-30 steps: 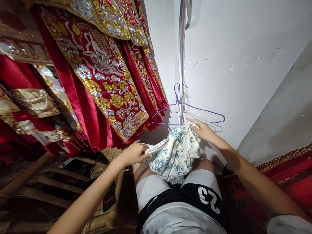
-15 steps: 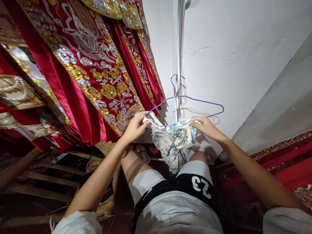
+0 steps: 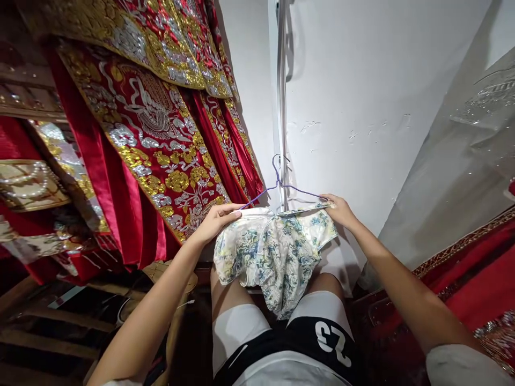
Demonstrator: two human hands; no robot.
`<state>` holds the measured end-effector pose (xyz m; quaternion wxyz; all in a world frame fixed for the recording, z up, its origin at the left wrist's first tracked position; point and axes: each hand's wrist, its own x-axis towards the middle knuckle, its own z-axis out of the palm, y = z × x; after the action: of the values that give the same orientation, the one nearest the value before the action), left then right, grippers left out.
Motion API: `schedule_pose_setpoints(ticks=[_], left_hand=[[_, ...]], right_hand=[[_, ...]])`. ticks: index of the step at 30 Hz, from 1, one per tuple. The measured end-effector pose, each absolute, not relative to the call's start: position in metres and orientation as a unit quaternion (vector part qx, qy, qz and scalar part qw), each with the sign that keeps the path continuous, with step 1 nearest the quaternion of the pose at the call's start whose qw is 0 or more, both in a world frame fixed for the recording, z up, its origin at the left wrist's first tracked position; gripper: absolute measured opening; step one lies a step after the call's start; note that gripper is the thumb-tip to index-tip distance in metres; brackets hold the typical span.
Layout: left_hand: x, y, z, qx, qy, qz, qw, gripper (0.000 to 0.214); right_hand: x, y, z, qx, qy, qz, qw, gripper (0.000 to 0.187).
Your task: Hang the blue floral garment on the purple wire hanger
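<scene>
The wrinkled white shirt (image 3: 279,252) bears blue-and-yellow patterning; left hand (image 3: 218,221) pinches its ten-o'clock edge, right hand (image 3: 340,210) its two-o'clock edge.

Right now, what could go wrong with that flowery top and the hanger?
The hanger is thin, so pulling hard on the top might bend it or jerk it loose. The left hand looks close to the sparkly red costume, so the top might snag there.
</scene>
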<state>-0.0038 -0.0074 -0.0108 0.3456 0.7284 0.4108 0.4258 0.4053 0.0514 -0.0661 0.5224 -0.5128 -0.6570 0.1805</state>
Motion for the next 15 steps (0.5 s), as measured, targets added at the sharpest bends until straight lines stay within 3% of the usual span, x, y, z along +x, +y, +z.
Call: schedule_pose_setpoints(ticks=[3, 6, 10, 15], left_hand=[[-0.012, 0.001, -0.006, 0.77, 0.434, 0.435, 0.17, 0.04], [-0.014, 0.008, -0.004, 0.773, 0.466, 0.429, 0.047, 0.035], [0.001, 0.013, 0.0, 0.774, 0.489, 0.401, 0.033, 0.034], [0.028, 0.014, 0.007, 0.787, 0.461, 0.407, 0.054, 0.03]], right_hand=[[0.417, 0.037, -0.057, -0.515, -0.666, 0.17, 0.512, 0.024], [0.435, 0.015, -0.048, -0.498, -0.681, 0.237, 0.482, 0.029], [0.438, -0.01, -0.038, -0.46, -0.701, 0.273, 0.471, 0.039], [0.413, -0.033, -0.051, -0.446, -0.713, 0.137, 0.523, 0.031]])
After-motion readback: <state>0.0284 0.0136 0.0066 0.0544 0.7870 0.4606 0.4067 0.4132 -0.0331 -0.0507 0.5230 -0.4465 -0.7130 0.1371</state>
